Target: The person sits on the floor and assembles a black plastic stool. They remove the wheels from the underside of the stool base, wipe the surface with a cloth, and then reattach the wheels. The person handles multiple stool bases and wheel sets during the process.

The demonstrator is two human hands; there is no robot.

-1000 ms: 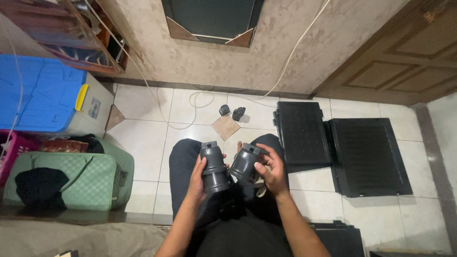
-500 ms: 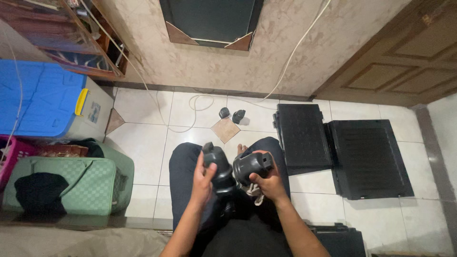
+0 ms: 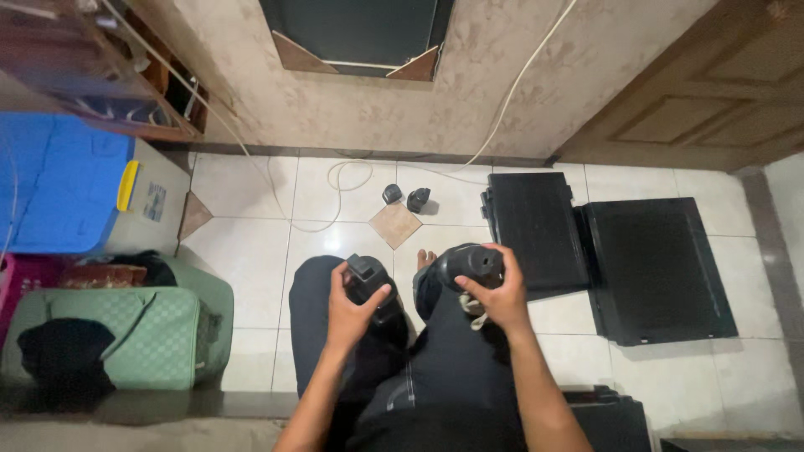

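I sit with dark trousers over a tiled floor. My left hand point(image 3: 352, 308) grips a dark cylindrical lens-like piece point(image 3: 368, 283) above my left knee. My right hand point(image 3: 496, 293) holds a second, rounder black piece point(image 3: 467, 264) over my right knee, a short gap away from the first. A pale strap hangs under the right hand. Two small black caps point(image 3: 406, 197) lie on the floor ahead of my feet.
An open black case point(image 3: 615, 251) lies on the tiles at right. A green quilted bag point(image 3: 126, 335) and a blue-lidded box point(image 3: 63, 192) stand at left. A white cable point(image 3: 335, 180) loops along the wall base. A wooden door point(image 3: 703, 92) is at upper right.
The two black pieces were held together in front of me; now my hands have drawn apart, the right one carrying its piece to the right.
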